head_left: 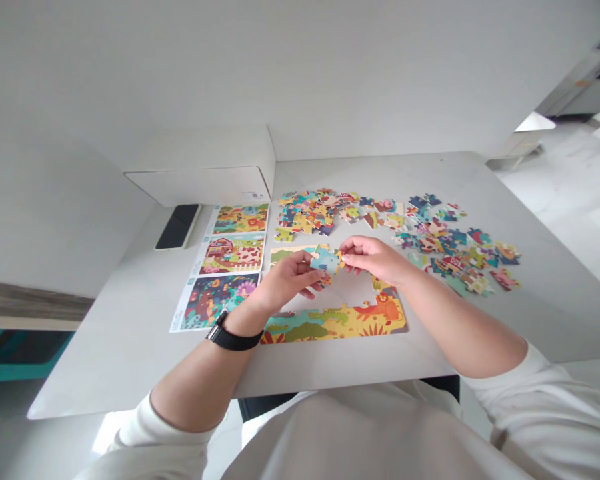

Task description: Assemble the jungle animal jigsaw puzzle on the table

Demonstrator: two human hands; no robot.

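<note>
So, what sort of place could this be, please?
Indoors, perhaps at home, though the picture cannot confirm that: there is a pale table against a plain wall, with loose puzzle pieces spread on it.

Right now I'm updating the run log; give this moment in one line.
left hand: holding blue puzzle section; right hand: at its right edge; below: partly assembled puzzle; left side: picture sheet, phone; beyond: loose pieces

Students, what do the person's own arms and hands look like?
Loose white sleeves end near the elbows. The left arm wears a black wristband with a silvery fitting; the right arm shows none. The left hand and right hand are ungloved.
</note>
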